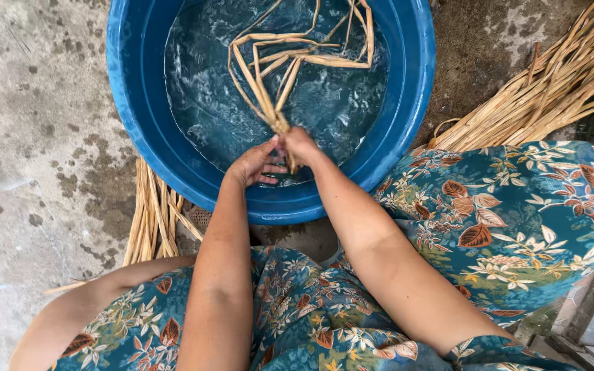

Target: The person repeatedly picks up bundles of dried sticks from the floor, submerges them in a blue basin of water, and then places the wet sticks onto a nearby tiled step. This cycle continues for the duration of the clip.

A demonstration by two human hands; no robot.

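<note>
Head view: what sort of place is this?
Probably an outdoor yard or porch used for handwork. The stained bare concrete floor is weathered, a round blue plastic basin of water sits on it, and loose bundles of pale dried reed strips lie alongside. Both hands hold a bunch of strips over the water.

A home yard: stained concrete floor, blue washtub, dried reed bundles.

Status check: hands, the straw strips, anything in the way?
Left hand and right hand both closed on the bundle of straw strips. Strips fan out over water in the blue basin. Nothing blocking the grip.
</note>
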